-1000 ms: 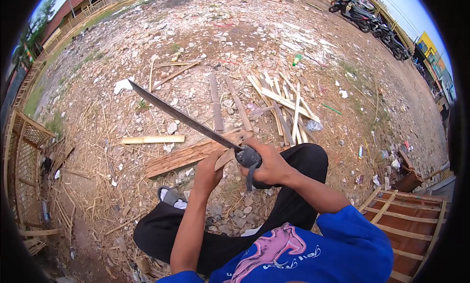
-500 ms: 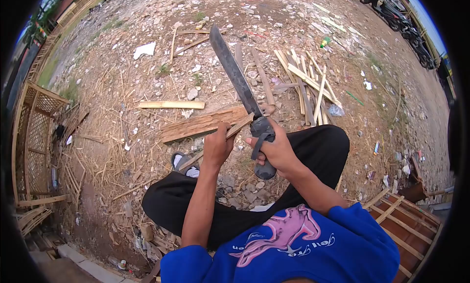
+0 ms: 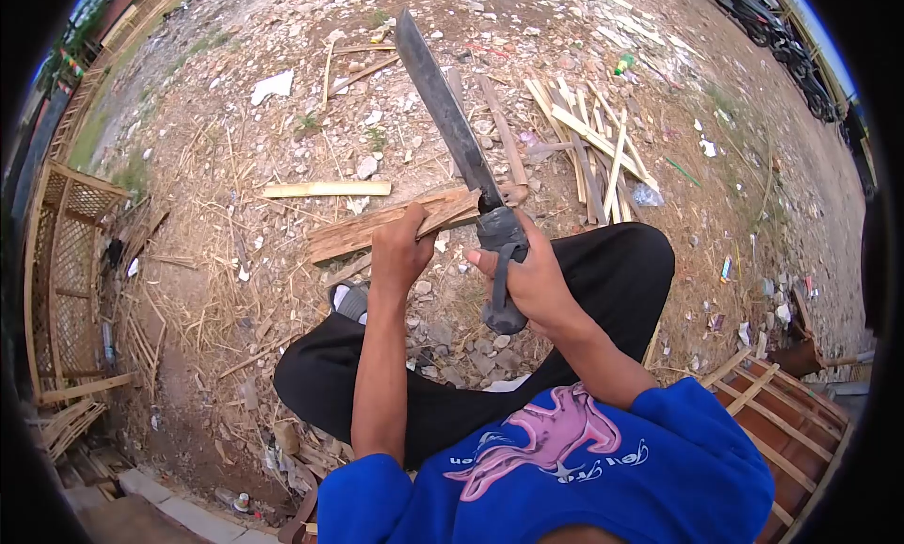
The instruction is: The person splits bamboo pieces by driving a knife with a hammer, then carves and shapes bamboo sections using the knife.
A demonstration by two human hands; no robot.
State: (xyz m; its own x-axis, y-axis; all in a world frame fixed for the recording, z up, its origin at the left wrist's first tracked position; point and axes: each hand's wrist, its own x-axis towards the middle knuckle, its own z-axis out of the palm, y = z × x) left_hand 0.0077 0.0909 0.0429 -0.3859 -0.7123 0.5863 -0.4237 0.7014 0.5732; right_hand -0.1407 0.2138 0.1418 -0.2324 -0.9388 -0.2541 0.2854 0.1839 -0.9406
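Note:
My right hand [image 3: 535, 278] grips the dark, tape-wrapped handle of a machete [image 3: 443, 111], a strap looping across its grip. The long blade points up and slightly left. In my left hand [image 3: 400, 247] is a thin wooden strip [image 3: 450, 213], its near end touching or very close to the base of the blade; the exact contact is unclear. Behind the strip a rough, split wooden plank [image 3: 344, 240] lies on the ground. My fingers wrap around both the strip and the handle.
A pale bamboo slat [image 3: 327, 189] lies beyond the plank. To the right is a pile of split slats [image 3: 603, 153]. A lattice frame [image 3: 71, 271] stands at left, a slatted wooden frame [image 3: 767, 417] at lower right. Motorcycles [image 3: 772, 40] are parked far right. Rubble covers the ground.
My left hand has moved up and a little left with the wooden strip, which now lies flatter. The machete has shifted slightly upward and left in my right hand.

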